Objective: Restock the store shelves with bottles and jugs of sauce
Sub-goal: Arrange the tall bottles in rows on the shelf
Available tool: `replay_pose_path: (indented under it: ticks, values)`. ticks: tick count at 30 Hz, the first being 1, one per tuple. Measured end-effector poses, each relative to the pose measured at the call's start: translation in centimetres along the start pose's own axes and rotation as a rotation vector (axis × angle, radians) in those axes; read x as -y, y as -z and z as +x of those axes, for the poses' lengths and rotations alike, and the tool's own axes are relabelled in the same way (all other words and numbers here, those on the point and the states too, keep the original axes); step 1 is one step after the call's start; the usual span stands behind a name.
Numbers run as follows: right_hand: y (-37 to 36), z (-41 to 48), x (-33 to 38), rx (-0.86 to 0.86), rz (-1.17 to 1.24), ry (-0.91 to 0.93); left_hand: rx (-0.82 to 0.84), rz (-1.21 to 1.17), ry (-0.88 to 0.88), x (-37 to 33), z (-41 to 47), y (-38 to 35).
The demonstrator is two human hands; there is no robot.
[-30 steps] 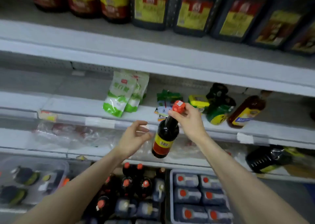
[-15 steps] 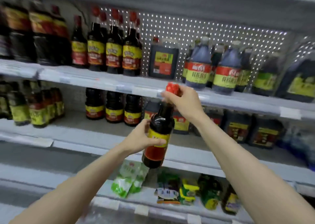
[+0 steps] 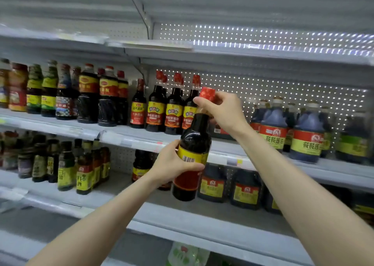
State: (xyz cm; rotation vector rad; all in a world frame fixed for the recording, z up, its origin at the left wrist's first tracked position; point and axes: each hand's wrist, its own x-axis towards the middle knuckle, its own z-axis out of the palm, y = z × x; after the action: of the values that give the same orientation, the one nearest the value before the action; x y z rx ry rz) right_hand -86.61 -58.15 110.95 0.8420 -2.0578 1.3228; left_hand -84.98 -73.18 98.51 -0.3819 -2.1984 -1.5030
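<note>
I hold a dark sauce bottle with a red cap and a yellow-and-red label up in front of the shelves. My left hand grips its body around the label. My right hand pinches the neck just under the red cap. The bottle tilts slightly, its cap level with a row of matching red-capped bottles standing on the upper shelf just behind it.
Blue-topped sauce jugs stand right of my right hand on the same shelf. Larger dark bottles fill the left part. The shelf below carries small bottles at left and squat jugs at right. A green packet lies lower down.
I have lifted the bottle from near the low shelves up to the upper shelf's height. My left hand, free a second ago, now grips the bottle's body.
</note>
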Motion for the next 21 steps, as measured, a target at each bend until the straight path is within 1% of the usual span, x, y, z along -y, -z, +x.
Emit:
replay_pose_path:
  ticks: [3,6,8,14,17,18,21]
  values:
    - [-3.4,1.6,0.7,0.055,0.033,0.025,0.000,-0.028,-0.009,1.0,1.3,4.0]
    - [-8.2,2.8,1.1,0.123,0.055,-0.024,0.007,-0.073,-0.008,2.4,3.0,9.2]
    - [-11.4,3.0,1.1,0.190,0.114,-0.093,0.014,-0.093,-0.022,3.1,4.0,12.3]
    - [-18.9,5.1,1.2,0.282,0.284,-0.344,0.064,-0.075,-0.053,5.6,7.6,19.4]
    - [-21.2,6.8,1.6,0.338,0.363,-0.368,0.072,-0.077,-0.067,6.6,9.4,22.0]
    - [-21.7,7.5,1.6,0.346,0.359,-0.368,0.074,-0.087,-0.074,6.9,10.0,22.7]
    - [-22.9,9.7,1.9,0.294,0.273,-0.326,0.091,-0.135,-0.090,7.5,11.7,24.2]
